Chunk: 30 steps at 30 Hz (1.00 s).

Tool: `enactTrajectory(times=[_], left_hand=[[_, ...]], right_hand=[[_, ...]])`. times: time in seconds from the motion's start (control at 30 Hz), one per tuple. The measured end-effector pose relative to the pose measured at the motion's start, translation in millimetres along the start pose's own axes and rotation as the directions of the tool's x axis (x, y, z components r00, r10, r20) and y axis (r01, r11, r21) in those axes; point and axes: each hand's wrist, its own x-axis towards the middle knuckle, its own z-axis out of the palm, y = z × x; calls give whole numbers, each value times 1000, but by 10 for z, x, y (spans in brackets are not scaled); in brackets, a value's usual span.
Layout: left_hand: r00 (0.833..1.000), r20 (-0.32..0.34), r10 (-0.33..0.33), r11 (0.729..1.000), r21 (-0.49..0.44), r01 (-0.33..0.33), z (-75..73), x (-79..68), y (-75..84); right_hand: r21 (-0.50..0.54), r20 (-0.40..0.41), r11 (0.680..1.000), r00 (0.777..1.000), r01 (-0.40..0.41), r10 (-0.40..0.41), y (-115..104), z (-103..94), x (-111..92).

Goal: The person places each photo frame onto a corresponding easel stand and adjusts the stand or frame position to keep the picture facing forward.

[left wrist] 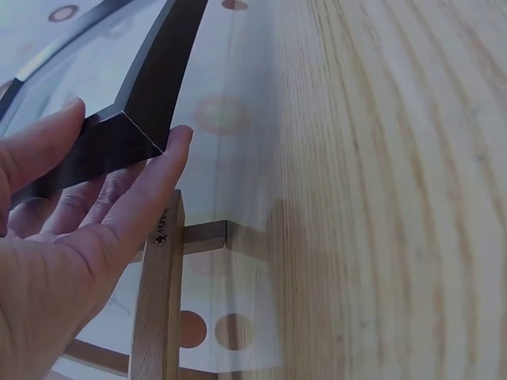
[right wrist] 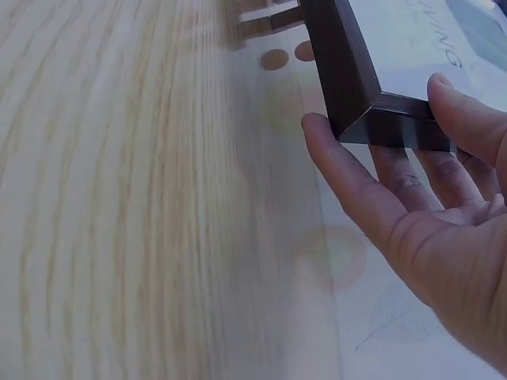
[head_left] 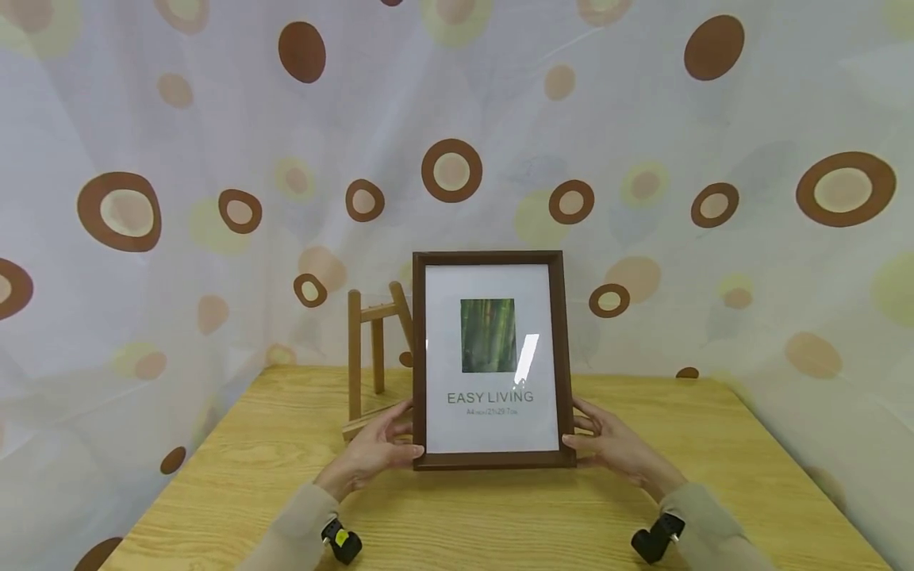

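- Head view alone gives the full front of the frame (head_left: 493, 381), upright over the middle of the table (head_left: 443, 523), with its green print (head_left: 489, 335) and "EASY LIVING"; the right wrist view catches only part of the lettering.
- Left wrist view shows a dark stamp (left wrist: 160, 229) on the easel (head_left: 355, 357), not legible from the head.
- Both wrist views show the frame's lower corners raised off the table.
- The easel stands left of and beyond the frame, which hides its right part; spotted cloth (head_left: 500, 95) hangs behind.
- Left hand (head_left: 374, 450) and right hand (head_left: 617, 450) grip opposite lower corners, thumbs in front, fingers behind and beneath, parted by the frame's thickness.
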Motion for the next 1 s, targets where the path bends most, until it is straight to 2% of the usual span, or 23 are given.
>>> enactTrajectory(times=[0.4,0.6,1.0], left_hand=[[998,-14,55,996,76,-53,-128,-74,16],[996,-27,82,992,100,-79,-218,-143,6],[990,-131,59,982,188,-34,-356,-263,35]], right_hand=[[-70,-61,997,998,10,-14,-28,83,143],[-96,-55,994,997,42,-48,-40,154,253],[-137,-54,989,997,50,-58,-85,315,438]])
